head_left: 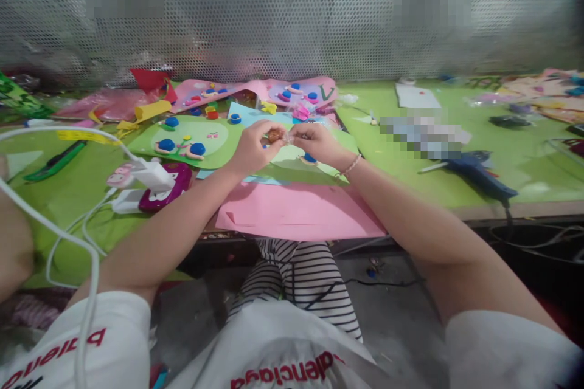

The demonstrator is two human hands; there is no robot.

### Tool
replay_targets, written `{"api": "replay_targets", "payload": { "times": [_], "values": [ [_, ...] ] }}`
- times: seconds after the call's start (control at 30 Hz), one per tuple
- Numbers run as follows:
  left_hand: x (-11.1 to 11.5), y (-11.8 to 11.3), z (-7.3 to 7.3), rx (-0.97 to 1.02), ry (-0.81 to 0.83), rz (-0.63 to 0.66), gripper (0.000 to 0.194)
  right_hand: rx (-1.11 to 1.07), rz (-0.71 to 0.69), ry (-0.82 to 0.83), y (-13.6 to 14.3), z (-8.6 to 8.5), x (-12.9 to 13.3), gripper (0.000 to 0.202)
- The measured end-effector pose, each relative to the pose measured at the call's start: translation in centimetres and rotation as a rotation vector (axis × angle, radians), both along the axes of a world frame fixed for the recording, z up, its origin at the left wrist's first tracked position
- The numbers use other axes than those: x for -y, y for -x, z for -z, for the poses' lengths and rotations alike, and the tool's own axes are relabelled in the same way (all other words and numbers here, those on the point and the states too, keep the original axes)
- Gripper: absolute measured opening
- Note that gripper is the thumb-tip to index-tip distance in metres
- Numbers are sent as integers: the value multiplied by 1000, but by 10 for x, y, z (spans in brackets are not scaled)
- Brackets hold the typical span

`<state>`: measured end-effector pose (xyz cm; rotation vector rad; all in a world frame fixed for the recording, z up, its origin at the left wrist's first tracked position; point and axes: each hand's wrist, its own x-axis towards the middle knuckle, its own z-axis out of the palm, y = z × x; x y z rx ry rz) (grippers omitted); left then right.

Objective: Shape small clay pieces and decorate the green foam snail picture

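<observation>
My left hand pinches a small brown-orange lump in a clear wrapper. Close beside it, my right hand has its fingertips closed on the wrapper's crinkled see-through end. What is inside the wrapper is too small to make out. Both hands hover over green sheets decorated with blue-shelled snail shapes; the left sheet has several snails, including one blue-shelled snail. Pink paper lies at the table edge nearest me.
A blue glue gun rests on the right. On the left are a purple power strip with white plugs and cables, and a green cutter knife. Behind stand pink decorated sheets and a perforated metal panel. Someone's arm shows at far left.
</observation>
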<state>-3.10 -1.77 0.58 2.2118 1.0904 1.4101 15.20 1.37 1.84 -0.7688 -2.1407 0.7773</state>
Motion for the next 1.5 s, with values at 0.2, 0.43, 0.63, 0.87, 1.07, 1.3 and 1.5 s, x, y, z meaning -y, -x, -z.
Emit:
{"api": "replay_targets", "payload": {
  "times": [0.2,0.43,0.63,0.87,1.07,1.3,1.5],
  "values": [
    [-4,-1,4,-89,-39,-18,28,-15,2,-33,1,4,-1,19],
    [-6,0,3,-123,-41,-144,25,-20,144,-27,8,6,0,17],
    [-8,1,2,-161,-14,-233,22,-182,233,70,5,6,-5,10],
    [-12,16,-7,-337,-10,-456,12,-602,48,588,1,5,-12,13],
    [-6,32,-20,-736,86,-667,17,-716,-77,818,4,0,-8,18],
    [-7,40,-17,-872,307,-709,32,-679,-159,713,6,7,-8,42],
    [-15,43,4,-801,306,-580,42,-541,-69,594,7,12,-9,24]
  ]
}}
